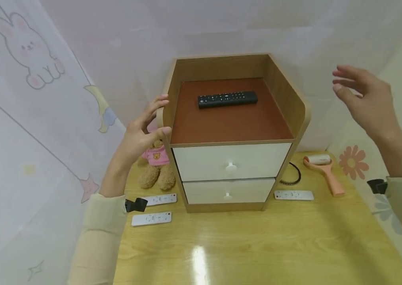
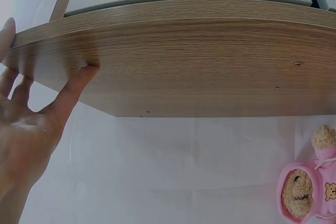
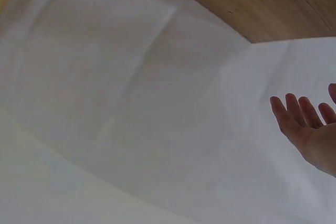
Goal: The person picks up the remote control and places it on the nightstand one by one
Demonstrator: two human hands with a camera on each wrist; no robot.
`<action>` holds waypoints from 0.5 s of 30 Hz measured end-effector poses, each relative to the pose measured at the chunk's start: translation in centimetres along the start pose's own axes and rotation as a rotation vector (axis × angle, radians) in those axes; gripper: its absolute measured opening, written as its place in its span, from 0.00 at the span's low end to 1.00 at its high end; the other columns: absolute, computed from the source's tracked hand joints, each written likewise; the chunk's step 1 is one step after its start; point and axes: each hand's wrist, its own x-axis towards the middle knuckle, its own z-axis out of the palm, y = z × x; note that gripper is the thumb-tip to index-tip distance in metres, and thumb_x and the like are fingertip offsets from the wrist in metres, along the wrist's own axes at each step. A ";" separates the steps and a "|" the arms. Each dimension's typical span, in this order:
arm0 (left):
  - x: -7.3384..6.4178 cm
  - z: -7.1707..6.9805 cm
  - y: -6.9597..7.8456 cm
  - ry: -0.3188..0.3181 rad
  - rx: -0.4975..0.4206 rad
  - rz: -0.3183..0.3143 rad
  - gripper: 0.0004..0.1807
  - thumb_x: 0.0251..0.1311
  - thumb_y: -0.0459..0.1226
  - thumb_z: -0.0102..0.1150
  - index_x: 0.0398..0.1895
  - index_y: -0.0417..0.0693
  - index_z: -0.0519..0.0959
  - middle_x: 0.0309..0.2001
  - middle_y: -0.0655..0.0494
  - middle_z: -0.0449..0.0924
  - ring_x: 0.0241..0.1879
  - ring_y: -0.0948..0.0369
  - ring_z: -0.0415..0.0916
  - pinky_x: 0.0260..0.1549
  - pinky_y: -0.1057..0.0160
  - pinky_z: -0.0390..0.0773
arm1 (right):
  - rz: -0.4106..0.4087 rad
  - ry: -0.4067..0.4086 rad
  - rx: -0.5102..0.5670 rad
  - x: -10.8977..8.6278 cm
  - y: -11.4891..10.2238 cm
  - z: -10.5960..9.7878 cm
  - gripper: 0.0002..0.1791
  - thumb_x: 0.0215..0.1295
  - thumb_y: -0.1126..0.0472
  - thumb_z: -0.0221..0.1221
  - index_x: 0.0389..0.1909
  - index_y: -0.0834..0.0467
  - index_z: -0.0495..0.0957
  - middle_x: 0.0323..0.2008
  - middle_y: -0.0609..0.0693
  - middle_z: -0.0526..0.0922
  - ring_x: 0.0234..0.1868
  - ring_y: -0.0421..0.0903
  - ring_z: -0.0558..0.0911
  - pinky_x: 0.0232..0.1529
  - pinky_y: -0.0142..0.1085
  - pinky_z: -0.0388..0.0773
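Observation:
A small wooden cabinet (image 1: pixel 222 207) with two white drawers, the upper drawer (image 1: pixel 201 162) above the lower drawer (image 1: pixel 201 192), stands on the table. On its brown top lies a black remote control (image 1: pixel 227 99). My left hand (image 1: pixel 139 132) is at the cabinet's left side panel (image 2: pixel 199 61), fingers fairly straight at the upper edge and thumb near the front edge. In the left wrist view one fingertip touches the panel's outer face. Off to the right, my right hand (image 1: pixel 368 99) hovers in the air with relaxed, slightly bent fingers and nothing in it.
Left of the cabinet sit a teddy bear (image 1: pixel 157 156) in pink and two white remotes, the nearer remote (image 1: pixel 151 218) in front. To the right are another white remote (image 1: pixel 294 195), a black coiled cord (image 1: pixel 295 180) and an orange-handled lint roller (image 1: pixel 329 176). Patterned cloth walls surround the table (image 1: pixel 258 245).

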 end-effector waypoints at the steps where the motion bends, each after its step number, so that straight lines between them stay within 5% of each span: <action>1: 0.0 0.0 0.0 0.002 -0.003 0.003 0.32 0.59 0.22 0.58 0.68 0.39 0.64 0.73 0.52 0.56 0.73 0.60 0.49 0.72 0.51 0.49 | 0.026 -0.016 0.010 -0.7 1.3 0.2 0.24 0.69 0.62 0.56 0.66 0.50 0.70 0.60 0.45 0.76 0.54 0.31 0.76 0.53 0.19 0.71; 6: 0.1 0.2 0.2 -0.001 -0.018 0.012 0.32 0.59 0.21 0.58 0.68 0.37 0.63 0.73 0.52 0.55 0.73 0.60 0.49 0.72 0.49 0.47 | 0.152 -0.181 -0.102 -4.6 7.8 2.2 0.26 0.72 0.53 0.52 0.70 0.47 0.65 0.63 0.53 0.74 0.56 0.37 0.76 0.43 0.14 0.69; 11: 0.1 0.5 0.2 -0.012 -0.033 0.014 0.33 0.59 0.22 0.59 0.68 0.38 0.63 0.73 0.51 0.54 0.73 0.60 0.48 0.72 0.53 0.47 | 0.247 -0.345 -0.174 -8.5 13.7 4.5 0.29 0.74 0.53 0.49 0.71 0.59 0.60 0.62 0.66 0.70 0.59 0.67 0.72 0.50 0.42 0.79; 13: 0.0 0.5 0.2 -0.011 -0.035 0.013 0.33 0.58 0.21 0.59 0.68 0.37 0.63 0.73 0.51 0.54 0.73 0.60 0.48 0.72 0.54 0.48 | 0.239 -0.376 -0.181 -9.9 16.0 5.5 0.27 0.74 0.57 0.50 0.69 0.64 0.62 0.60 0.69 0.71 0.57 0.70 0.72 0.47 0.52 0.79; 15: -0.1 0.6 0.3 -0.012 -0.037 0.013 0.33 0.58 0.21 0.58 0.68 0.36 0.63 0.73 0.50 0.54 0.73 0.60 0.48 0.72 0.54 0.48 | 0.216 -0.390 -0.185 -11.3 18.1 6.3 0.25 0.72 0.61 0.52 0.66 0.68 0.65 0.57 0.72 0.73 0.54 0.71 0.75 0.44 0.47 0.81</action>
